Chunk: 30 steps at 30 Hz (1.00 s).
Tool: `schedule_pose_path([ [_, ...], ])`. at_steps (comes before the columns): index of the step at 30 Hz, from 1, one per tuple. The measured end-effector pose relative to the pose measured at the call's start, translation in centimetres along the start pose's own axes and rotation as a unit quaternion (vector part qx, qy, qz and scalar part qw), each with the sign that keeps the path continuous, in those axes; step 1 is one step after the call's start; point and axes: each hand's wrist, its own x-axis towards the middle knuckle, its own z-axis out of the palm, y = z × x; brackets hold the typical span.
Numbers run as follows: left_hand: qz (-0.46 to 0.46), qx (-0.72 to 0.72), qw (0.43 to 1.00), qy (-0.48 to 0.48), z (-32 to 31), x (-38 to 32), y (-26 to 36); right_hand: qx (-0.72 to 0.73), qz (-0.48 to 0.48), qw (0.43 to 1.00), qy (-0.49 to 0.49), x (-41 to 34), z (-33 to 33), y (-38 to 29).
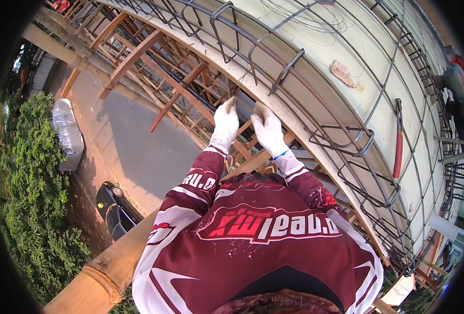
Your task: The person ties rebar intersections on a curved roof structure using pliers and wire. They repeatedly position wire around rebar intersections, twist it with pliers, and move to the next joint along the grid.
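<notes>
My left hand (225,117), in a white knitted glove, is raised in front of my chest, its fingertips pinched together beside the formwork edge. Just right of it, my right hand (268,127), gloved too with a blue band at the wrist, has its fingers curled near the outer plywood edge (294,115). Whether a thin thing sits between the fingers of either hand cannot be made out. Beyond the hands, a curved cage of steel rebar (273,49) with bent stirrups runs along the edge.
Red-handled cutters (399,145), a broken chunk (343,73) and loose tie wire (330,19) lie on the rebar-covered deck. A thick bamboo pole (110,271) crosses lower left. Timber props (177,94) stand below, above a road with a black car (118,212). A co-worker (456,84) is far right.
</notes>
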Motion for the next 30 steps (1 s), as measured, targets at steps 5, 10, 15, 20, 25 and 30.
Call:
schedule_pose_path([
  [5,-0.018,-0.078,0.997,-0.009,0.8,1.5,1.7,-0.019,-0.045,0.999,0.023,0.7,0.3,-1.4],
  [10,-0.075,-0.16,0.983,-0.049,1.6,3.0,4.6,-0.009,-0.054,0.998,0.026,2.5,0.0,-4.9],
  [15,-0.191,-0.428,0.876,-0.111,1.5,4.6,6.4,-0.026,-0.147,0.988,-0.041,6.1,0.8,-9.4],
  [20,-0.248,-0.557,0.78,-0.141,0.6,6.5,6.7,0.104,-0.068,0.992,0.021,9.9,5.2,-12.0],
  [25,-0.268,-0.596,0.74,-0.16,0.2,8.2,6.9,0.165,0.128,0.978,0.025,13.8,6.6,-12.9],
  [30,-0.277,-0.614,0.719,-0.172,-0.1,9.1,7.1,0.287,0.133,0.944,0.088,14.1,6.8,-13.9],
])
